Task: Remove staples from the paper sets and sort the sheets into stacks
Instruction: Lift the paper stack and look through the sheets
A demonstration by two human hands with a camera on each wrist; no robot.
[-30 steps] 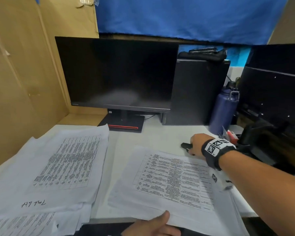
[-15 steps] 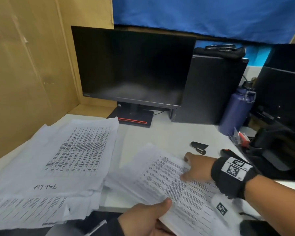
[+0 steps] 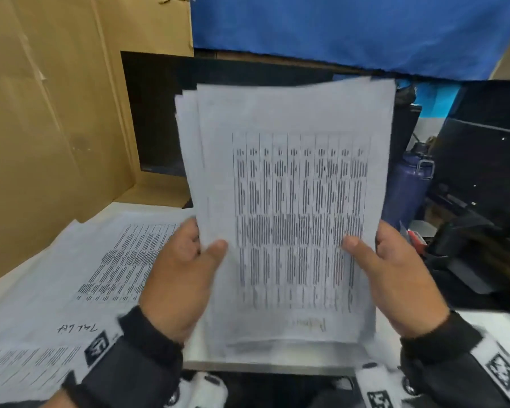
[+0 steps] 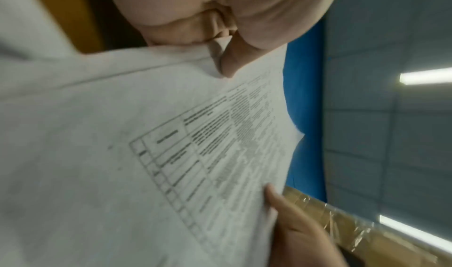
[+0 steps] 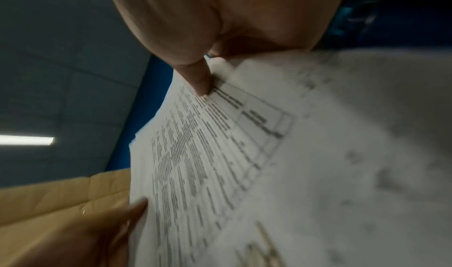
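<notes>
A cardboard wall (image 3: 50, 119) closes off the left side of the white bench (image 3: 277, 356), with a blue cloth (image 3: 351, 30) hanging across the back and a dark monitor (image 3: 156, 113) standing under it. Spread flat over the left part of the bench lies a loose stack of printed sheets (image 3: 71, 275), the top one bearing a table and a handwritten note near its front edge. Held upright in front of the monitor, its lower edge down at the bench near the front rim, is the paper set (image 3: 292, 207), several sheets deep with the edges fanned slightly at the top left. The left hand (image 3: 180, 278) has its grip on the set's left edge, thumb pressed on the printed face and fingers behind; the right hand (image 3: 395, 278) holds the right edge the same way. A purple water bottle (image 3: 407, 187) stands to the right, partly hidden behind the paper. Both wrists wear black bands with printed markers.
</notes>
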